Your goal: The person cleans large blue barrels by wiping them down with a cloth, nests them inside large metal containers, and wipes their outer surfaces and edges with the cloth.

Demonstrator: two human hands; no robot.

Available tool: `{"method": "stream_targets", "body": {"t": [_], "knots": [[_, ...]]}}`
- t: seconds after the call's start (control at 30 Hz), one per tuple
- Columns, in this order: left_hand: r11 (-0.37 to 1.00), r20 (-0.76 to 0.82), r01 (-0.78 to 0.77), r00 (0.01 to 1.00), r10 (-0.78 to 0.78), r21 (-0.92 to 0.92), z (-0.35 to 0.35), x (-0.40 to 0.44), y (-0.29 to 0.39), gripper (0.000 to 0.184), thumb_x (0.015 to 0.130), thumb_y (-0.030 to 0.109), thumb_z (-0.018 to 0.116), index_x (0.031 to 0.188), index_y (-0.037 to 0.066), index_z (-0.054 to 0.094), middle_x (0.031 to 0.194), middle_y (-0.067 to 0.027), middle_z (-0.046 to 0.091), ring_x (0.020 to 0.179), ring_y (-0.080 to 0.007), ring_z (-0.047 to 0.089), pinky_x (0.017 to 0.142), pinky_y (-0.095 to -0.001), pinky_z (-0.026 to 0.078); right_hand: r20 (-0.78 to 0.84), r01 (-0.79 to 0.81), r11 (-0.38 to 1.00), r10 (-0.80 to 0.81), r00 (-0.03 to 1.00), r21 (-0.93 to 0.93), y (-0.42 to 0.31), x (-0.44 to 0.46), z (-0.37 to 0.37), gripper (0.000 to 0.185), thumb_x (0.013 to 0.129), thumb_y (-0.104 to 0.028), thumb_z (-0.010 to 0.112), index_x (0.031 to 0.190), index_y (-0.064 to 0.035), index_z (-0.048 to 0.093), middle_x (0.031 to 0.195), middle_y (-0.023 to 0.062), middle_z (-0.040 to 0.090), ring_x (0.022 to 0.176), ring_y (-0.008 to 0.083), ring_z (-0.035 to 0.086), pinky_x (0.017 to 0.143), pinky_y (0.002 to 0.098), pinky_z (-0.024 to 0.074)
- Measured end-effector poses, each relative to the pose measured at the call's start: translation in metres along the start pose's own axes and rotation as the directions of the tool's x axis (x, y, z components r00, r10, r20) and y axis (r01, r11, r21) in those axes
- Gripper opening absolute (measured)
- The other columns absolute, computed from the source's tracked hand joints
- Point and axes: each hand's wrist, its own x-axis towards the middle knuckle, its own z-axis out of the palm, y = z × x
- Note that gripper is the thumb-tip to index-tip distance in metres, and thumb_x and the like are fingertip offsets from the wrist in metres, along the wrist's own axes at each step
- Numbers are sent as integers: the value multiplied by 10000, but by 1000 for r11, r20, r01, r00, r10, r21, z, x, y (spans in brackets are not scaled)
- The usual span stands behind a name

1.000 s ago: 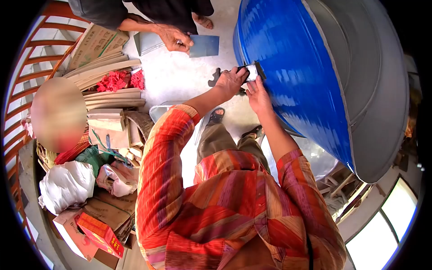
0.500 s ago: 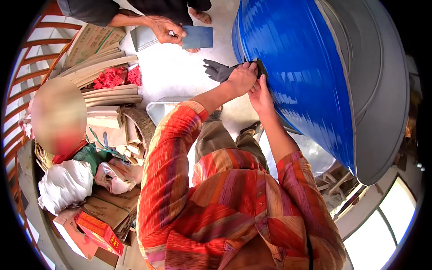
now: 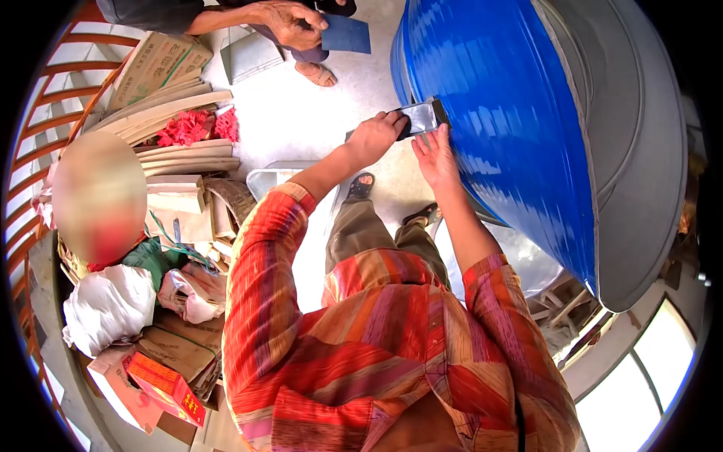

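Note:
In front of the blue metal drum [image 3: 497, 128], a small shiny rectangular piece with a dark frame [image 3: 423, 118] shows between my hands. My left hand [image 3: 376, 139] is closed at its left end, fingers curled over something dark, apparently the dark grey glove [image 3: 404, 126], now mostly hidden by the hand. My right hand [image 3: 437, 157] is palm up under the piece's right end, holding its lower edge at the fingertips, the other fingers loosely stretched. Whether the piece is fixed to the drum I cannot tell.
At the top, a co-worker's hand [image 3: 290, 24] holds a blue-grey flat sheet [image 3: 346, 35]. A grey sheet [image 3: 251, 57] lies on the floor. Wooden strips [image 3: 169, 109], a carton [image 3: 158, 71] and a white plastic bag [image 3: 109, 309] are stacked on the left.
My left hand has moved left and slightly down, away from my right, uncovering the shiny piece. The dangling glove fingers are no longer visible. The co-worker's hand and sheet have moved up and right.

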Motion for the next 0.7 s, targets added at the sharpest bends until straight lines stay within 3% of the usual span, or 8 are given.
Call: {"method": "stream_targets", "body": {"t": [0.07,0.1,0.17,0.23,0.3,0.33,0.43,0.7], "knots": [[984,-22,66,997,-70,-166,-13,12,5,355,730,6,611,1065,38,496,1008,-120,592,856,-338,619,720,-375,520,-6,-12,1000,12,1000,-5,-1,2,-3,757,790,-511,652,1306,-26,386,1369,97,362,1315,298,270,1098,423,254],[983,-25,70,997,-75,-169,-21,17,10,355,730,6,611,1065,38,496,1008,-120,592,856,-338,619,720,-375,520,-14,-20,1000,20,1000,-2,-1,3,-6,763,786,-525,648,1301,-25,390,1368,95,362,1313,297,271,1098,425,255],[934,-266,-175,960,91,-312,-35,26,19,331,705,19,644,996,26,487,1011,-125,582,842,-335,618,703,-384,518,-35,-36,999,36,999,11,-3,4,-9,733,796,-522,639,1294,-40,399,1363,84,367,1296,279,300,1098,425,255],[927,-197,-208,969,151,-313,-28,38,20,328,746,47,608,1056,8,507,1095,-127,572,932,-315,604,766,-361,513,54,-29,999,28,998,28,-5,0,-8,696,808,-514,629,1290,-62,410,1358,71,376,1280,261,330,1093,421,264],[931,-196,-353,923,332,-88,1,47,15,367,800,64,535,1161,4,515,1236,-119,522,1078,-278,547,878,-339,477,72,-27,1000,27,997,1,-5,1,-7,740,801,-523,633,1327,-74,370,1387,80,338,1294,265,311,1091,426,264],[952,-55,-305,951,303,-31,5,48,14,425,829,71,476,1249,7,491,1349,-108,443,1201,-236,459,966,-330,425,84,-24,999,26,996,-24,-6,1,-8,787,795,-533,637,1364,-86,329,1416,89,300,1308,270,293,1088,431,263],[981,28,-193,981,193,-12,-7,37,16,448,811,62,495,1256,8,488,1377,-95,412,1206,-236,448,966,-336,426,95,-17,1000,18,995,-8,-4,1,-4,779,796,-524,641,1359,-80,335,1407,90,312,1307,272,294,1084,439,267],[994,74,56,995,-63,96,-2,3,17,478,784,46,523,1259,24,473,1309,-102,441,1037,-257,536,875,-359,492,16,-25,1000,25,1000,-9,2,9,-8,780,784,-486,678,1347,-72,332,1388,111,321,1307,281,295,1072,453,282]]}}
